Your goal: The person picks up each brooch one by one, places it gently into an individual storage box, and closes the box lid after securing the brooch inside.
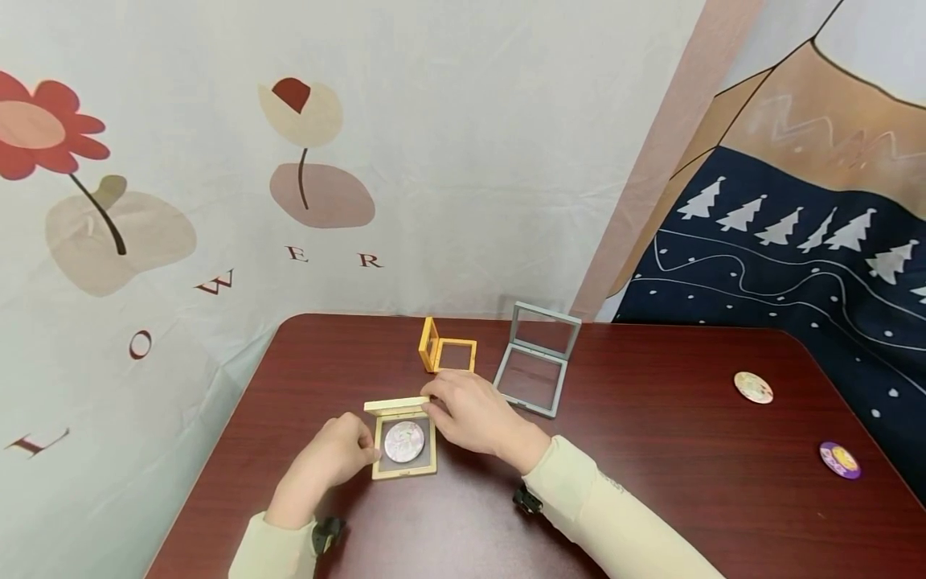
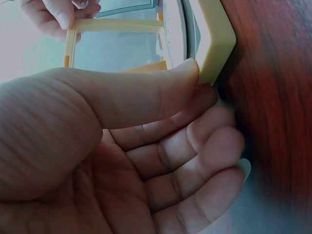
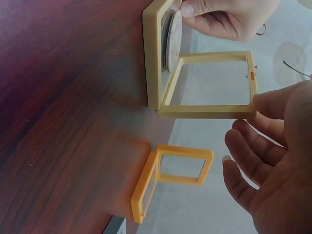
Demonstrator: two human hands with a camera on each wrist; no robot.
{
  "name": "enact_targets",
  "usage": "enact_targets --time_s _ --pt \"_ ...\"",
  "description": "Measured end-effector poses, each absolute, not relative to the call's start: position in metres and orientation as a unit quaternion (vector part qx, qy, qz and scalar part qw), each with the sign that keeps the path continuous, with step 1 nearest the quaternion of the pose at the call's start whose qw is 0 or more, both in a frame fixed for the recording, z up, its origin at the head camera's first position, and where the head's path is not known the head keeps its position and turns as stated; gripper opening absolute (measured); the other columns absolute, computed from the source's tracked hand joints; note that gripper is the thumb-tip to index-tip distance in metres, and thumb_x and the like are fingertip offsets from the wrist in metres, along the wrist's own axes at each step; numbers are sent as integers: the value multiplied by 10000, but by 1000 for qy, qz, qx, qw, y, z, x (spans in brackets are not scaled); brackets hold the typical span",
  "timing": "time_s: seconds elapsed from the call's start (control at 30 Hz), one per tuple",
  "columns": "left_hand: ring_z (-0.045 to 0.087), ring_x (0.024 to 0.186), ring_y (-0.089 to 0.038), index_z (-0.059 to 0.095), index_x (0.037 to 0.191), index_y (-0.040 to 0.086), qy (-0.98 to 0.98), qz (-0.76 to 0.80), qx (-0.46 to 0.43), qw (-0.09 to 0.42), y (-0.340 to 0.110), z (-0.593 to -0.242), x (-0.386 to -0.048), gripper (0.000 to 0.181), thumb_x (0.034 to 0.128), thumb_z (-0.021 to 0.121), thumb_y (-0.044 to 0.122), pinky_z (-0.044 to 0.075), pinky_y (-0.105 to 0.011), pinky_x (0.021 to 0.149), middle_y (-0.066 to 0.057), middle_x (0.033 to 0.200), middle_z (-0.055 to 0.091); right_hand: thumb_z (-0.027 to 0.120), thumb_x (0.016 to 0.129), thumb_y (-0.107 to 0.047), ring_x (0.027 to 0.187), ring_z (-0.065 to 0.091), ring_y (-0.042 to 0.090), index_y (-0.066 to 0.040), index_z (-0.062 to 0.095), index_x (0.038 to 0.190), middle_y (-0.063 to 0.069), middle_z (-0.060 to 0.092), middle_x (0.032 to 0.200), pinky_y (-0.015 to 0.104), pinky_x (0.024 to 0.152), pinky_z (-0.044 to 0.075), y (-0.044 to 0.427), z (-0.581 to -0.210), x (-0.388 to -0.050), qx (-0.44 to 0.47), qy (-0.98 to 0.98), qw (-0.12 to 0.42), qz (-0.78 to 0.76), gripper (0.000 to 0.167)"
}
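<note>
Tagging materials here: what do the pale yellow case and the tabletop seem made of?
Pale yellow case: probably molded plastic, satin finish, judging by its smooth, evenly coloured frame. Tabletop: wood or wood-look laminate, slightly glossy, given its red-brown grain and soft reflection.

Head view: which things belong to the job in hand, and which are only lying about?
In the job, it seems:
pale yellow case
round disc inside it

Probably just lying about:
orange case
grey case
pale round badge
purple-rimmed badge

Three hinged frames (image 1: 395, 407), three round badges (image 1: 403, 442), two hands (image 1: 472, 412), one table (image 1: 651, 450)
</note>
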State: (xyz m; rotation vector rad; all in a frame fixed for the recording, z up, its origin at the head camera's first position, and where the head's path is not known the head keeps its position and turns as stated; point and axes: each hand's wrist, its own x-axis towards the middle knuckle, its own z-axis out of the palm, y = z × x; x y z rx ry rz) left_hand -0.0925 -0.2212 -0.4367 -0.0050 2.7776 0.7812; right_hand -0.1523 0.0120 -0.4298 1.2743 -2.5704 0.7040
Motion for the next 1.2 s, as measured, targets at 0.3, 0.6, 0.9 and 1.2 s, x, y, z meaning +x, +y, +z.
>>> enact_targets --time_s 0.3,0.6,0.9,1.2 --pt "500 621 -168 643 654 103 954 271 2 127 -224 -440 -94 271 869 804 69 425 -327 592 14 635 549 731 967 -152 887 661 148 -99 760 1075 -18 714 960 345 870 536 16 -431 -141 450 -861 99 217 124" --pt "474 599 -166 574 653 100 952 278 1 127 -227 -439 -95 303 843 807 65 396 -320 584 2 618 499 728 980 -195 869 649 125 -128 763 1052 -46 710 933 325 831 529 16 -433 -133 463 -859 100 194 105" --pt "469 592 -163 657 665 84 947 288 -3 141 -227 -441 -97 243 860 799 52 400 -315 573 7 610 526 738 969 -212 826 644 99 -144 765 1040 -52 717 922 310 808 525 16 -436 -126 476 -859 89 166 102" --pt "455 565 -153 666 628 98 944 300 4 137 -227 -441 -96 278 834 727 -80 397 -301 558 35 562 492 743 942 -179 641 449 25 -206 619 782 -125 512 690 290 724 480 13 -440 -121 486 -860 49 149 204"
